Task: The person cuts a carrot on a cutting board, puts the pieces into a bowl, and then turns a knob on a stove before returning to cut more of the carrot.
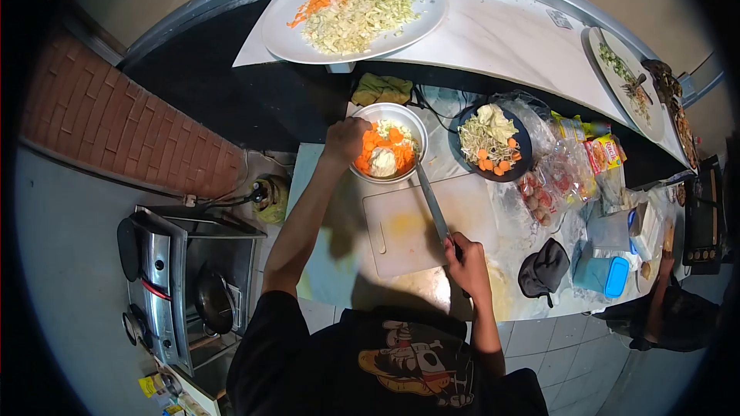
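Observation:
My left hand (347,139) is closed on the left rim of a metal bowl (422,132). Sliced carrots (395,136), pale chopped pieces and a creamy white lump (382,162) lie inside the bowl. My right hand (468,262) is wrapped round the handle of a long knife (434,206), whose tip reaches the bowl's lower right edge. Below the blade is a white cutting board (397,250) with a yellow stain and a thin pale strip on it.
A black plate (462,158) of sprouts and carrots sits right of the bowl. Beyond are plastic bags (539,192), a black cap (544,268) and a blue-lidded container (616,277). A white platter (432,11) rests on the upper shelf. Another person (671,312) is at far right.

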A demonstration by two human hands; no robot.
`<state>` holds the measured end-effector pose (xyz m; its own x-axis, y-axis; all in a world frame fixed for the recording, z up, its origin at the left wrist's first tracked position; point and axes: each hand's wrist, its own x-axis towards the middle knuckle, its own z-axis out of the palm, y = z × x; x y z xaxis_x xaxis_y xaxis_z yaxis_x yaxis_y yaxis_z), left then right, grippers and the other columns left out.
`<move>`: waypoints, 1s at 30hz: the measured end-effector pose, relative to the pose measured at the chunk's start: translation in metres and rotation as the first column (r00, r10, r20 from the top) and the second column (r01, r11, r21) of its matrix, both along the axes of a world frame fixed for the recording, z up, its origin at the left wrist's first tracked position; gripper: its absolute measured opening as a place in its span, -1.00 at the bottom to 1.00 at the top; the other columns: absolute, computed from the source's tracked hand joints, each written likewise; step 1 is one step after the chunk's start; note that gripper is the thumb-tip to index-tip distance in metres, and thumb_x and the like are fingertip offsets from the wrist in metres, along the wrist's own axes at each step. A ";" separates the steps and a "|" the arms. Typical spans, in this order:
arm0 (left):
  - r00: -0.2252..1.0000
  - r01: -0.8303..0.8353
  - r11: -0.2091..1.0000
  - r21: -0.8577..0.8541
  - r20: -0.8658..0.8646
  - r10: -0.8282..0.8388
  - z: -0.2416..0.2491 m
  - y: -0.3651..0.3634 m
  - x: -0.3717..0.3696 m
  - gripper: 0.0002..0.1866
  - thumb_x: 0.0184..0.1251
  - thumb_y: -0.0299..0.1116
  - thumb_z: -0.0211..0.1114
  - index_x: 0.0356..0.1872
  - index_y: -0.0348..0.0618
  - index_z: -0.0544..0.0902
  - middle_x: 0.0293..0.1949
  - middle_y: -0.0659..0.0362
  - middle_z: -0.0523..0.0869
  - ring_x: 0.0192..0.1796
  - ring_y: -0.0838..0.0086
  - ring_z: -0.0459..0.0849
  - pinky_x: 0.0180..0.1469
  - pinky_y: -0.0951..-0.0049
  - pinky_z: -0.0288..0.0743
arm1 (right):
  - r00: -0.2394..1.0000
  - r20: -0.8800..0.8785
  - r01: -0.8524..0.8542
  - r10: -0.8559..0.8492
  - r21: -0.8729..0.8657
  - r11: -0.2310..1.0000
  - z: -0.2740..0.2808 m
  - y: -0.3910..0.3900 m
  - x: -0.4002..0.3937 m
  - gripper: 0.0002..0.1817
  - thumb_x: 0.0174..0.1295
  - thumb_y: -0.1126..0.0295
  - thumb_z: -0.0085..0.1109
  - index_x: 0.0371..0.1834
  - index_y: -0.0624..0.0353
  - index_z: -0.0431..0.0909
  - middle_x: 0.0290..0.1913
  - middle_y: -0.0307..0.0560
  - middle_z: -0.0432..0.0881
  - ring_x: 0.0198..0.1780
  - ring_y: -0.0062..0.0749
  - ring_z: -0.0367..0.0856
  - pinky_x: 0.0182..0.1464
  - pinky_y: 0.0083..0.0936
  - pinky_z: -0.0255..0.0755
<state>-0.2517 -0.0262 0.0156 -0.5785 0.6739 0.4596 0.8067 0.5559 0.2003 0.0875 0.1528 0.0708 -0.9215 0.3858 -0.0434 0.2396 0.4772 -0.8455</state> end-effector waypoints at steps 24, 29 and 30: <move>0.905 0.023 0.997 -0.069 0.424 0.009 0.064 0.009 -0.013 -0.78 0.15 -0.41 0.43 -0.15 -0.07 0.76 -0.25 0.11 0.80 -0.17 0.21 0.75 0.07 0.20 0.56 | 1.000 0.004 0.007 -0.007 -0.021 1.000 -0.006 0.000 0.002 -0.82 0.33 0.45 0.15 -0.36 0.39 0.54 -0.64 0.17 0.40 -0.65 -0.34 0.30 -0.52 -0.34 0.23; 0.813 0.194 0.980 0.035 0.554 -0.181 0.030 0.002 -0.024 -0.78 0.25 -0.45 0.37 -0.10 0.05 0.70 -0.16 0.30 0.76 0.04 0.30 0.65 0.16 0.23 0.47 | 0.998 0.064 0.010 -0.009 -0.015 1.000 0.003 -0.001 0.002 -0.83 0.32 0.46 0.14 -0.36 0.39 0.54 -0.63 0.18 0.40 -0.64 -0.32 0.29 -0.50 -0.34 0.24; 0.873 0.143 0.989 -0.046 0.477 -0.104 0.032 0.001 -0.019 -0.77 0.24 -0.47 0.35 -0.09 0.05 0.70 -0.16 0.26 0.75 0.02 0.28 0.67 0.13 0.22 0.50 | 0.999 0.048 0.010 -0.009 -0.019 1.000 0.001 -0.001 0.003 -0.82 0.33 0.45 0.15 -0.36 0.39 0.53 -0.63 0.18 0.39 -0.64 -0.32 0.28 -0.51 -0.33 0.23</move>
